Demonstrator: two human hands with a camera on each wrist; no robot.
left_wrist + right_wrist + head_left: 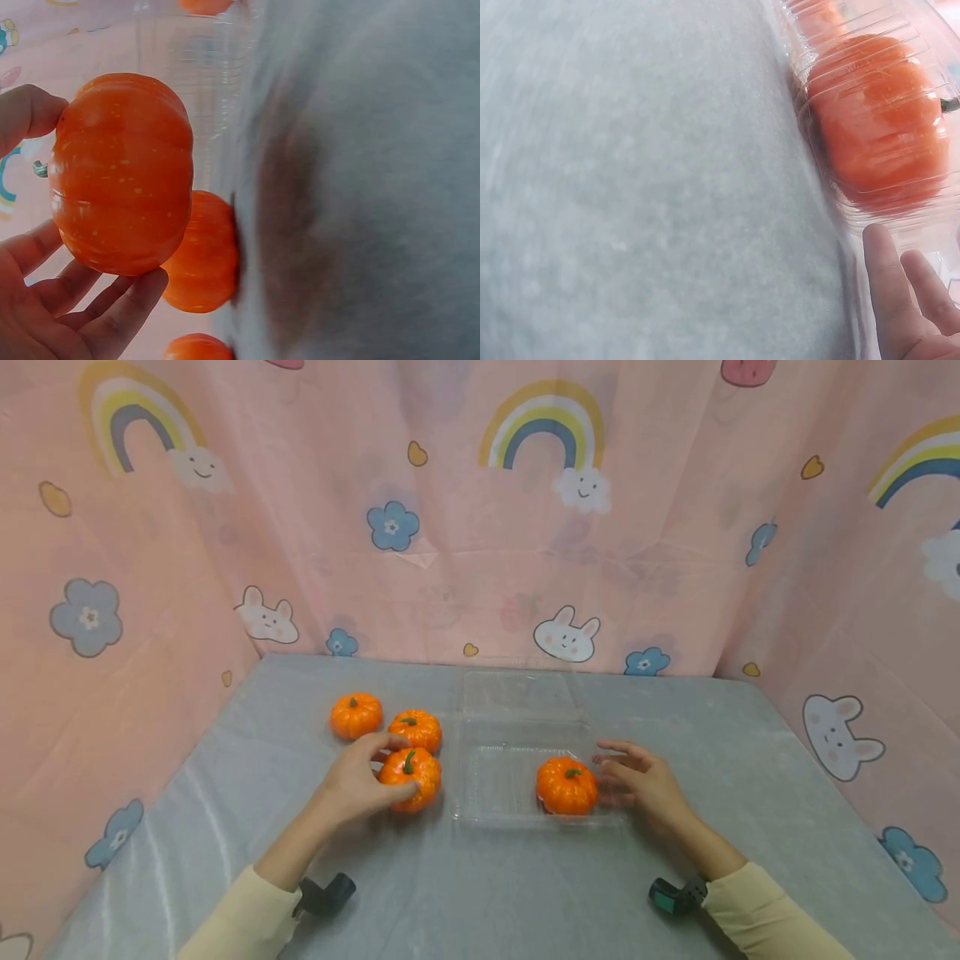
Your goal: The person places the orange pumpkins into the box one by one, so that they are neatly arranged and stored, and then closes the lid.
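Note:
My left hand (352,783) grips a small orange pumpkin (422,779) with a green stem, thumb on one side and fingers on the other. In the left wrist view, the underside of this pumpkin (124,176) faces the camera, raised off the cloth. A clear plastic box (495,785) lies to its right with the hinged lid (517,693) folded back. Inside, at the right end, sits another pumpkin (566,787). Fingers loosely extended, my right hand (651,785) is at the box's right side; the right wrist view shows its fingertips right beside the ribbed wall.
Two more pumpkins, one (417,731) just behind the held one and one (356,716) farther left, rest on the grey cloth-covered table (495,893). A pink printed curtain (465,577) hangs around the back and sides.

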